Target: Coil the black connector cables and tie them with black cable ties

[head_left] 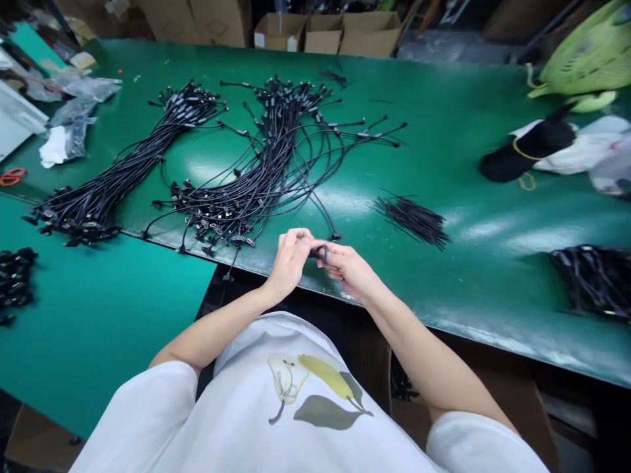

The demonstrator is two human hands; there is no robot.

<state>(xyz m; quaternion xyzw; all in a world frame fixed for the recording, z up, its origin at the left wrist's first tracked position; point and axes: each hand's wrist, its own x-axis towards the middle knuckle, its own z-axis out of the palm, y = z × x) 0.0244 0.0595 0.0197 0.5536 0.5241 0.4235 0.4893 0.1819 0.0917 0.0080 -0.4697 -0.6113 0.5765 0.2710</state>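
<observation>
My left hand (290,257) and my right hand (346,266) meet at the near edge of the green table (468,131). Both pinch a small black cable piece (319,251) between their fingertips. Just beyond them lies a loose spread of black cables with connectors (266,171). A tighter bundle of the same black cables (123,171) lies further left. To the right of my hands sits a small heap of thin black ties (411,219).
A black tangled pile (594,279) lies at the right edge, and a black roll on white bags (537,144) sits further back. Cardboard boxes (325,31) line the far side. Orange scissors (12,177) and plastic bags (73,118) lie left. A teal board (98,309) carries black parts (14,279).
</observation>
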